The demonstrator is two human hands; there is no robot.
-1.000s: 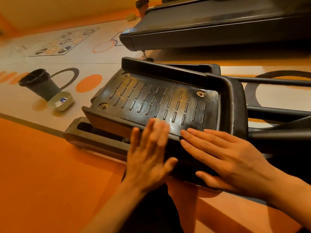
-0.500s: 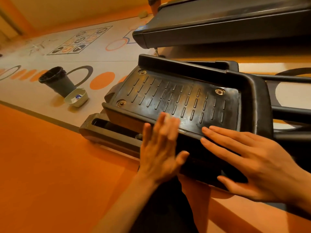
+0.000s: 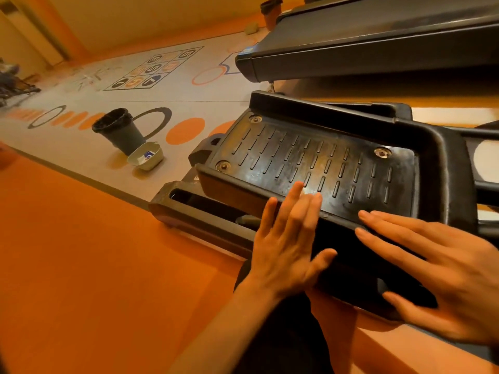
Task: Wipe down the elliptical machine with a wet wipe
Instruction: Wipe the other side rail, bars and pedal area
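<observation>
The only writing you can read is on the floor: a number grid (image 3: 154, 68) of nine squares with circled digits, seen upside down, among them what looks like a 7 and a 9; the small blue-and-white packet (image 3: 148, 155) has print too small to make out. That packet lies in one pale tray (image 3: 151, 163), which touches the foot of one dark bin (image 3: 121, 133) with a black liner; a second, brownish bin (image 3: 271, 10) stands far off by the wall. The elliptical pedal (image 3: 310, 157) is right before you, tilted, its black ribbed tread showing three bolts (image 3: 223, 166), with its base rail (image 3: 194, 214) lying on the orange floor (image 3: 81, 265) below. Another dark machine (image 3: 378, 47) crosses the view behind it. Your left hand (image 3: 286, 247) lies flat with straight fingers, the tips pressing on the tread's near edge; a pale patch shows under them, and you cannot tell whether it is the wipe. Your right hand (image 3: 445, 273) rests spread and straight-fingered on the pedal's near rim, thumb lower on its side, gripping nothing
</observation>
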